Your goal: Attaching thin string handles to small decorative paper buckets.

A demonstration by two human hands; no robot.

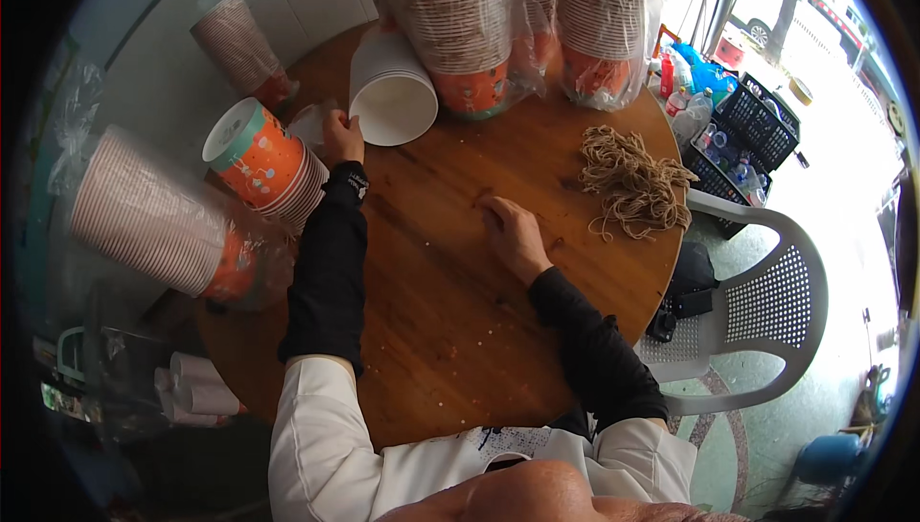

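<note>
The person's left hand (341, 137) reaches across a round wooden table (450, 330), its fingers closed on the rim of a stack of white paper cups (391, 91) lying on its side, the smooth round mouth of the nearest cup turned toward the viewer. Whether the thumb is inside the rim cannot be told. Just left of that hand lies a second stack of cups (261, 156), orange with a teal band and small printed figures, their ribbed rims fanning out. The right hand (515, 234) rests flat on the bare wood near the table's middle, fingers loose, gripping nothing. Both forearms wear black stretch sleeves under white cuffs. To the right of that hand sits a tangled heap of coarse tan twine (631, 182). Tall cup stacks wrapped in crinkled clear plastic (460, 14) stand at the far edge. A white perforated plastic chair (767, 311) stands beside the table.
</note>
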